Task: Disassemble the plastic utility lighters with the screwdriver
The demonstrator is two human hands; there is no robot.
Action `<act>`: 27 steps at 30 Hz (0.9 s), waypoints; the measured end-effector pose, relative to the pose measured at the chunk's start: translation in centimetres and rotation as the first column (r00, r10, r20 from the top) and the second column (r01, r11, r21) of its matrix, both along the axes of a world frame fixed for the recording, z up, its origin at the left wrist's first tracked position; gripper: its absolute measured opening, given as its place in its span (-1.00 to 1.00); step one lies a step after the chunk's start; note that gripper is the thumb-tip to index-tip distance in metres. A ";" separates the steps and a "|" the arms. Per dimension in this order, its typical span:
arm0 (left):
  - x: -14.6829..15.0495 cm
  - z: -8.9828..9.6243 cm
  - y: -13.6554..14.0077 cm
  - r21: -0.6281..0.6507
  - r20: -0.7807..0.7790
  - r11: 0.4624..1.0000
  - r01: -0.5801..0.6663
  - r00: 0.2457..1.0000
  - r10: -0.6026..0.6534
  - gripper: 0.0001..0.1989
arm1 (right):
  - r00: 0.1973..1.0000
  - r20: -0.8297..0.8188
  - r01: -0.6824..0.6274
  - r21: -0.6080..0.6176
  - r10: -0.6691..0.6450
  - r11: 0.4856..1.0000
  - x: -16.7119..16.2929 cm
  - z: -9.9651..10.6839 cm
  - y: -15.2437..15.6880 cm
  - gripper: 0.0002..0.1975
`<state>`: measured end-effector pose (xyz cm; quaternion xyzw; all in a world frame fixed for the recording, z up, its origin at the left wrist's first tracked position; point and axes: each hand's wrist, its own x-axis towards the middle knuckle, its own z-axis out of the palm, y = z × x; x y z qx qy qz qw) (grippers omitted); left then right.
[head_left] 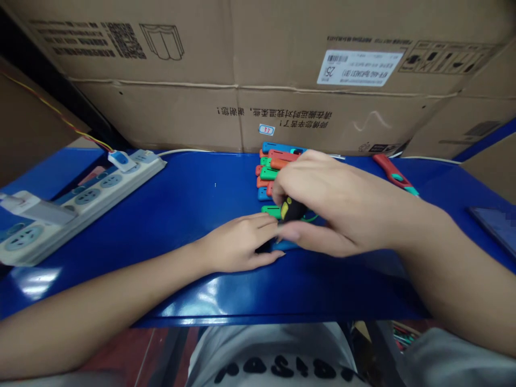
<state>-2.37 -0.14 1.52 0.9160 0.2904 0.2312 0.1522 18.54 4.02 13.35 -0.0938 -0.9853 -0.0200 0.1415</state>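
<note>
My right hand (326, 199) is closed around a black-and-yellow screwdriver handle (293, 208); the tool's lower end is hidden by fingers and slightly blurred. My left hand (242, 242) rests on the table, its fingers and thumb around a blue long-nosed lighter (287, 245). Most of that lighter is covered by my hands. Just beyond the fingertips lies a green lighter (271, 211). Behind it is a row of several red, orange, green and blue lighters (269, 173), partly hidden under my right hand.
A red lighter with a green trigger (395, 174) lies at the right rear. On the left is a white power strip (92, 199) with plugs in it. A cardboard box (181, 118) walls the back of the blue table (193, 188). A dark flat device (495, 228) sits at the right edge.
</note>
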 end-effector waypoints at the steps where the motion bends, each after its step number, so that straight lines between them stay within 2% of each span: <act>1: 0.0 0.0 0.0 0.005 -0.003 1.000 -0.001 1.000 0.001 -0.77 | 1.000 0.010 0.004 0.013 -0.004 1.000 0.0 0.0 0.0 -0.64; 7: 0.1 0.1 0.0 -0.025 0.019 1.000 -0.007 1.000 0.007 -0.76 | 0.999 -0.036 -0.005 0.055 0.007 0.998 -0.3 -0.2 -0.2 -0.62; 10: 0.1 0.1 0.0 -0.033 -0.005 0.999 -0.007 1.000 0.007 -0.76 | 0.999 -0.011 0.045 0.104 -0.044 0.994 -0.4 -0.2 -0.4 -0.59; 16: 0.1 0.1 0.1 -0.055 -0.024 0.998 -0.004 1.000 0.003 -0.76 | 0.999 -0.009 0.037 0.046 -0.037 0.998 -0.5 -0.1 -0.8 -0.65; 21: 0.1 0.2 0.0 -0.045 0.003 0.999 -0.015 1.000 0.015 -0.80 | 0.995 0.039 0.093 0.085 -0.097 0.992 -0.6 0.1 -1.0 -0.64; 24: 0.1 0.2 -0.2 -0.049 0.021 0.998 -0.027 0.999 0.028 -0.77 | 0.993 0.001 0.113 0.083 -0.114 0.990 -0.6 0.1 -1.2 -0.64; 27: 0.2 0.2 -0.2 -0.067 0.001 0.998 -0.015 1.000 0.015 -0.73 | 0.991 0.030 0.123 0.100 -0.127 0.987 -0.6 0.1 -1.2 -0.62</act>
